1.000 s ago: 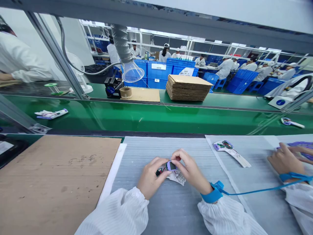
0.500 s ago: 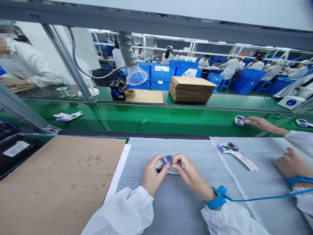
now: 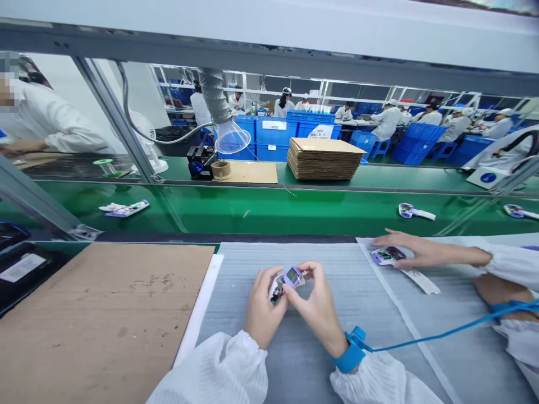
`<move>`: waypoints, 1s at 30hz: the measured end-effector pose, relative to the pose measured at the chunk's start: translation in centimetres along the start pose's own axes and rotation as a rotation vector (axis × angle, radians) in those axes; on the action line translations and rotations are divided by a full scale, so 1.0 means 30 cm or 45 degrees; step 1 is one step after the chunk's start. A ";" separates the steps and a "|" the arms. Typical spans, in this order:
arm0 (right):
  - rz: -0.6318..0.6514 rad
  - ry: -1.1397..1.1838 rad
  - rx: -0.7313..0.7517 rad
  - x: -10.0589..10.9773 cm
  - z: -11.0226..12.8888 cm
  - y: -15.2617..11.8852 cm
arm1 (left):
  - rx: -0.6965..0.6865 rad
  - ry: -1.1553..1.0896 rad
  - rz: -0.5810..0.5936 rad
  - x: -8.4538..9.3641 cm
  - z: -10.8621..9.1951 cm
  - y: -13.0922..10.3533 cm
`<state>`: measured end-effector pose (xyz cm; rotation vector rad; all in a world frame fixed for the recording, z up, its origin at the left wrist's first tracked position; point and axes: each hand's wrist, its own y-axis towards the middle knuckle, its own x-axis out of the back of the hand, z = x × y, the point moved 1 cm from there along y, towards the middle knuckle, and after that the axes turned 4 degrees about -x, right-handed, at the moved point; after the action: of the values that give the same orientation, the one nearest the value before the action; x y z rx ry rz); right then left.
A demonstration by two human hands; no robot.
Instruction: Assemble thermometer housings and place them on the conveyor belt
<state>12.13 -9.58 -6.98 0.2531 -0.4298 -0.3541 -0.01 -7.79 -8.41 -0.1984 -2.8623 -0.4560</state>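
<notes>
Purple-rimmed screen (image 3: 292,275) gripped by right fingers (image 3: 293,295), one casing (image 3: 275,287) by left fingers (image 3: 261,279), three units (image 3: 406,211) on belt (image 3: 273,209)

Five white-and-purple devices (image 3: 292,275) were in view: one held between two hands, the left hand (image 3: 264,311) and the right hand (image 3: 319,306), one on the grey mat (image 3: 463,373) and three on the green belt (image 3: 269,216). There were two blue wrist straps (image 3: 350,354), one stack of cardboard (image 3: 324,160), two flat cardboard sheets (image 3: 105,320), one tape roll (image 3: 221,171), one green spool (image 3: 103,161), one white fan (image 3: 144,128) and one clear funnel (image 3: 231,139) on one grey hose (image 3: 211,92)
</notes>
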 end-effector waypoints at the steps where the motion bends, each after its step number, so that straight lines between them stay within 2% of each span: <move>1: -0.008 0.007 0.034 0.002 0.003 -0.001 | 0.131 -0.152 0.027 -0.007 0.010 0.003; 3: 0.020 0.034 0.123 0.007 0.010 -0.003 | 0.323 -0.431 0.062 -0.015 0.026 0.009; 4: 0.051 0.050 0.169 0.009 0.012 -0.003 | 0.350 -0.506 0.061 -0.014 0.029 0.013; 6: 0.120 0.057 0.224 0.012 0.017 -0.003 | 0.266 -0.447 -0.004 -0.004 0.025 0.019; 8: 0.174 0.029 0.222 0.016 0.020 -0.001 | 0.117 -0.218 -0.070 0.008 0.009 0.020; 10: 0.203 0.012 0.182 0.020 0.023 0.000 | -0.010 -0.022 -0.068 0.015 -0.011 0.015; 12: 0.225 0.025 0.140 0.025 0.027 0.001 | -0.082 0.050 -0.023 0.015 -0.027 0.008; 16: 0.245 0.032 0.115 0.033 0.033 0.004 | -0.121 0.091 0.022 0.011 -0.039 0.000; 30: 0.295 0.012 0.086 0.038 0.037 0.003 | -0.160 0.168 0.009 0.010 -0.039 -0.007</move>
<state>12.63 -10.11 -5.57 0.2675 -0.4575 -0.1114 -0.09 -8.35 -7.32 -0.1931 -2.7059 -0.6239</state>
